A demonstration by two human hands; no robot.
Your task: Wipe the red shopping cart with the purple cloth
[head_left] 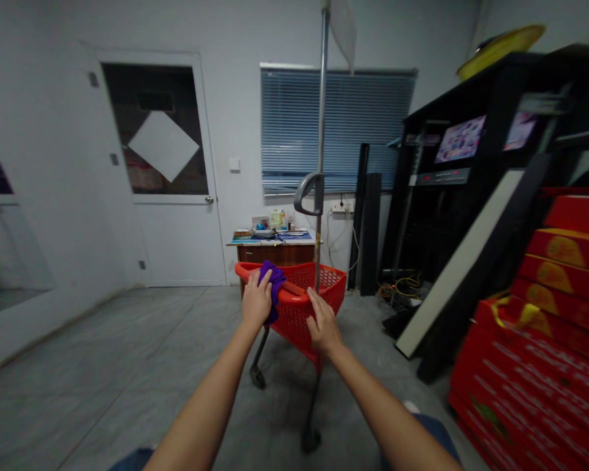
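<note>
Entry: my left hand (256, 301) is clamping a crumpled purple cloth (274, 292) onto the top rail of a red plastic shopping cart (299, 333); my right hand (324, 322) is resting, fingers spread, further along, apart, on clothless rail.

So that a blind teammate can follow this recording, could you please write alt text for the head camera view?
A person's left hand presses a purple cloth against the handle of a red plastic shopping cart, while the right hand rests on the same handle. A wooden desk stands behind the cart, and red cartons are stacked to the right.
</note>
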